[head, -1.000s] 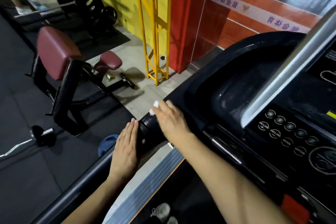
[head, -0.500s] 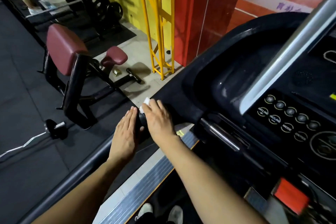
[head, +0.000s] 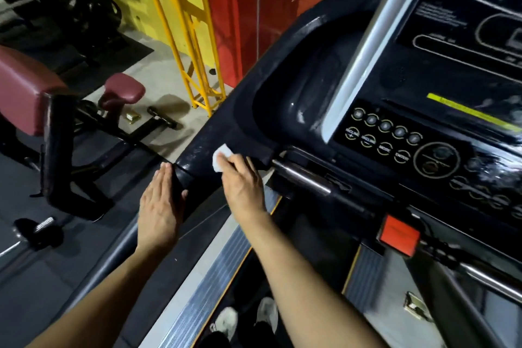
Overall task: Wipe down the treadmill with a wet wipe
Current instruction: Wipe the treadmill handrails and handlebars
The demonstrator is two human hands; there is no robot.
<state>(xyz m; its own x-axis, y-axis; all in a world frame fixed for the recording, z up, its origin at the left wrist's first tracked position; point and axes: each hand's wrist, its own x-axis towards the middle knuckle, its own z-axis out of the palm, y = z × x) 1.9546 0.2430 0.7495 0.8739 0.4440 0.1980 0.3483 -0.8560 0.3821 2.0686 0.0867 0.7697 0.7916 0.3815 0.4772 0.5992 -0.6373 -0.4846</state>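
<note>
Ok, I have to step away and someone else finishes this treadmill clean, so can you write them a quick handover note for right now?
Left hand: flat, fingers straight, resting against the outer side of the black side handrail. It holds nothing.
Right hand: pressing the white wet wipe onto the top of that handrail, close to where it joins the console.
Done: the handrail by the wipe has a wet-looking sheen, so it seems wiped; how much else is done cannot be told.
Left: probably the console button panel, the silver grip bar and the red stop tab.
</note>
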